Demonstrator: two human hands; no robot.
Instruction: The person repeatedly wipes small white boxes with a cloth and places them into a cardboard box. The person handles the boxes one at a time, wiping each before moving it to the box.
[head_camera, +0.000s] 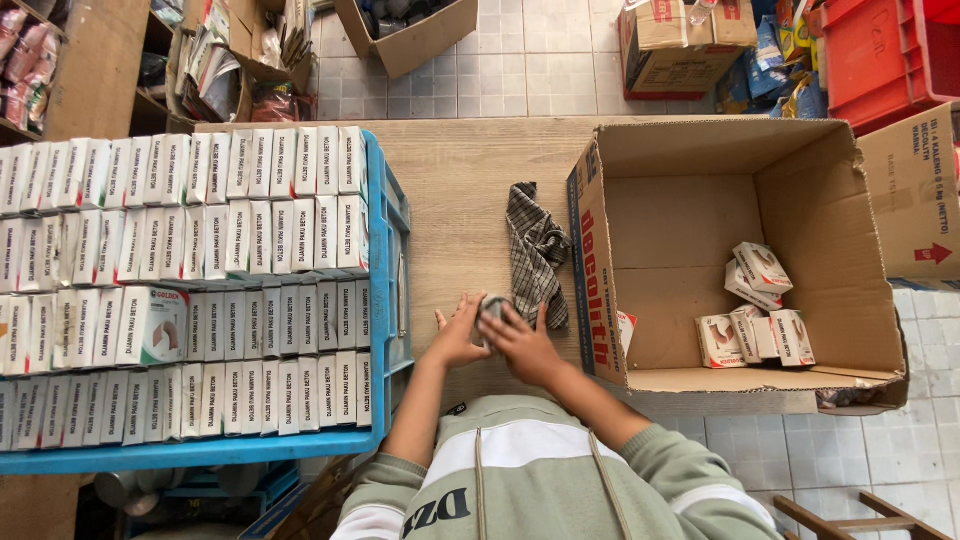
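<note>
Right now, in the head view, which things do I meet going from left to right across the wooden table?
Blue crate full of small white boxes → left hand → right hand → checked cloth → open cardboard box → loose small boxes inside it.

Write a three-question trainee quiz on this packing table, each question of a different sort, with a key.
1. True or false: the cardboard box on the table is packed full of small white boxes.
2. Multiple choice: the checked cloth lies (A) inside the blue tray, (B) on the table between the tray and the cardboard box, (C) on the floor.
3. Fill in: the left hand and the right hand meet around a small ____ thing.

Key: 1 false, only a few lie in one corner. 2 B. 3 grey; what it is cannot be told.
</note>
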